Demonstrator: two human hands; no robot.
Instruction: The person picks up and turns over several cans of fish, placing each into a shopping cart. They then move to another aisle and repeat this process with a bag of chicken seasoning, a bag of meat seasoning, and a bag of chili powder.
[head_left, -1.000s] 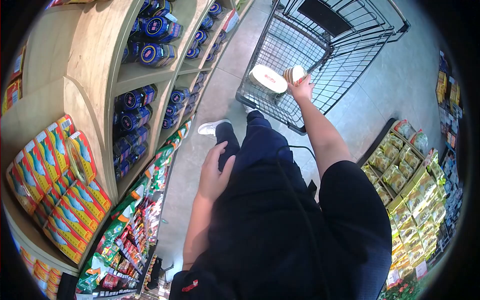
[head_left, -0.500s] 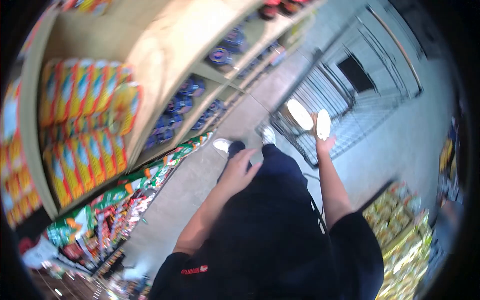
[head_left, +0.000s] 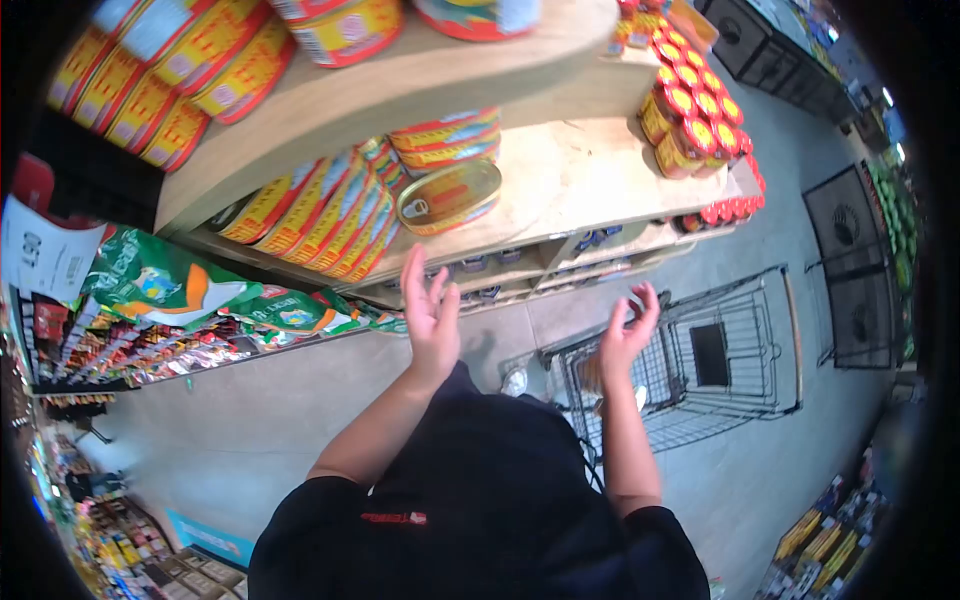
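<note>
My left hand (head_left: 433, 325) is raised with its fingers spread and holds nothing. Just beyond its fingertips, an oval sardine tin (head_left: 450, 197) with a pull ring lies tilted at the front of a wooden shelf (head_left: 565, 155). Beside that tin stand rows of yellow and red oval tins (head_left: 320, 215). My right hand (head_left: 625, 335) hovers over the near end of a wire shopping cart (head_left: 740, 340), fingers apart and slightly curled, with nothing in it. Behind this hand and forearm, pale items in the cart are mostly hidden.
Jars with red lids (head_left: 690, 105) are stacked at the shelf's far end. Larger round tins (head_left: 345, 30) stand on the upper shelf. Green bags (head_left: 165, 280) hang along the left. A black panelled stand (head_left: 850, 265) with green produce is beyond the cart.
My view has turned toward the shelf, which now looks nearer. My right hand has come away from the pale items in the cart, and my left hand has risen toward the tins.
</note>
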